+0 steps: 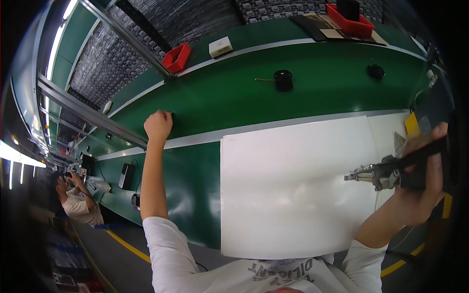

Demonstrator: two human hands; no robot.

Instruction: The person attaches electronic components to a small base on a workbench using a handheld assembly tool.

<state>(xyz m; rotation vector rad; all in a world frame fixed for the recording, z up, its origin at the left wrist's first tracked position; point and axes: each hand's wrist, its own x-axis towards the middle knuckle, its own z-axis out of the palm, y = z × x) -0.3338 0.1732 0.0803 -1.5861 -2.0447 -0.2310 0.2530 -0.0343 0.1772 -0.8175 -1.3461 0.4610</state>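
The right hand is clamped around a tool, its metal tip above the right part of the white sheet on the tabletop. The left hand is curled over the green belt; whether it grips the dark bit at its fingers, I cannot tell.

I'm watching the left hand: its curled fingers hide the palm from me, and I can't tell whether it grips the tiny dark speck beside it. Over on my right, the right hand is smeared by blur, its grasp on the metal-nosed tool partly hidden, the tool's back end swallowed by the dark rim. Up top, the edge clips a black object; far left, a co-worker's handful is too small to read.
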